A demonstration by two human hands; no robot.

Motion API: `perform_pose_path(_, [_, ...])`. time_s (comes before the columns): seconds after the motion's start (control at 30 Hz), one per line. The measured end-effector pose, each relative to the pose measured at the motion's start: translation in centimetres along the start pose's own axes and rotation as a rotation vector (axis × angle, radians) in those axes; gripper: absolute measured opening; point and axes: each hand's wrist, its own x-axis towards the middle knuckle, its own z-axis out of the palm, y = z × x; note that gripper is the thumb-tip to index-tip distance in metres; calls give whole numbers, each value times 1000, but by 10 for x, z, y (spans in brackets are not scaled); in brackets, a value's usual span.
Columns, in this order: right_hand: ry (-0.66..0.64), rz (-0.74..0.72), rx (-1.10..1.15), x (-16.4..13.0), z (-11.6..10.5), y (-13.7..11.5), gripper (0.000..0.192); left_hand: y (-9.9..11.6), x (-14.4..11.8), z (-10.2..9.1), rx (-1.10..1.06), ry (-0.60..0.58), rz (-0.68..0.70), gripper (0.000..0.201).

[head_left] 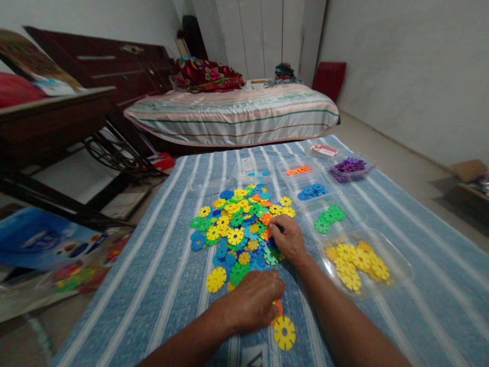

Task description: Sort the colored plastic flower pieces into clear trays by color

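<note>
Plastic snowflake-shaped discs in mixed colours [240, 229] lie heaped on a blue striped cloth [401, 204]. The right hand [289, 238] rests at the heap's near right edge, fingers curled on the pieces; whether it grips one cannot be told. The left hand [255, 300] lies palm down nearer the person, an orange disc [278, 309] under its fingertips and a yellow disc [284, 333] just beside. Right of the right hand sits a clear tray of yellow discs [401, 275].
</note>
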Motion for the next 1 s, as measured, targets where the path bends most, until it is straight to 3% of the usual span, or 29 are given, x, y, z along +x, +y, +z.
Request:
perform_pose_path(0.27, [3, -4, 16, 0, 0, 0, 16, 4, 3, -6, 24, -60, -3, 12])
perform_pose_path(0.63, [-8, 2, -1, 1, -1, -1, 18, -5, 2, -3, -49, -28, -13, 6])
perform_pose_path(0.8, [-8, 10, -3, 1, -1, -1, 17, 1, -7, -4, 3, -21, -17, 16])
perform_pose_path(1.0, [-10, -5, -2, 0, -2, -3, 17, 12, -12, -14, 75, -69, -5, 13])
